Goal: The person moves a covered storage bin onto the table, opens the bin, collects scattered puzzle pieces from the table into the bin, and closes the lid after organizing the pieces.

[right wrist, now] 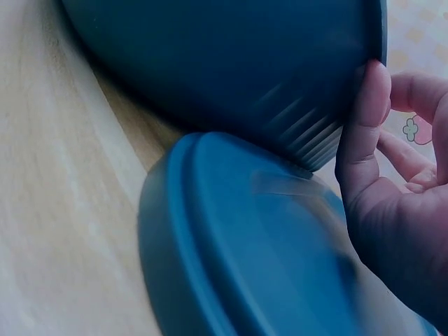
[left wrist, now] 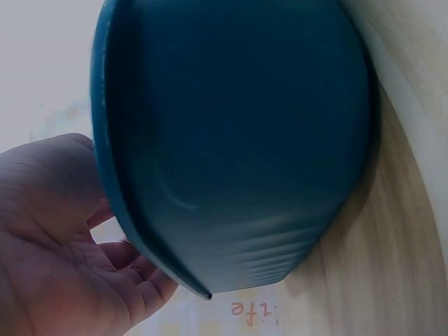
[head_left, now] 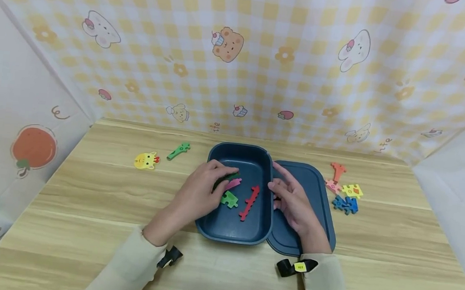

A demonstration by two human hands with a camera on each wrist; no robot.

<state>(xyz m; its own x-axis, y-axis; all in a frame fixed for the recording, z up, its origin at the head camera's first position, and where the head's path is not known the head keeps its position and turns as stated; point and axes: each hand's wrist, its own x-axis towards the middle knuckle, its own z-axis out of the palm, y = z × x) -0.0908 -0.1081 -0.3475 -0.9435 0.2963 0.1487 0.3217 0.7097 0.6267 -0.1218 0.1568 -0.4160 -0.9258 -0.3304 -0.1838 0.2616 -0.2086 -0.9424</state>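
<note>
A dark blue box stands uncovered in the middle of the table. My left hand reaches over its left rim, index finger and thumb apart around a pink puzzle piece and a dark green one. Some of its fingers are hidden, and I cannot tell whether they grip a piece. A light green puzzle piece and a long red one lie on the box floor. On the right side, my right hand holds the box by the rim, its thumb against the wall.
Under my right hand lies the blue lid, close against the box. Further right are an orange piece, a pink piece, a yellow piece and blue pieces. A yellow giraffe-head piece and a green piece lie left.
</note>
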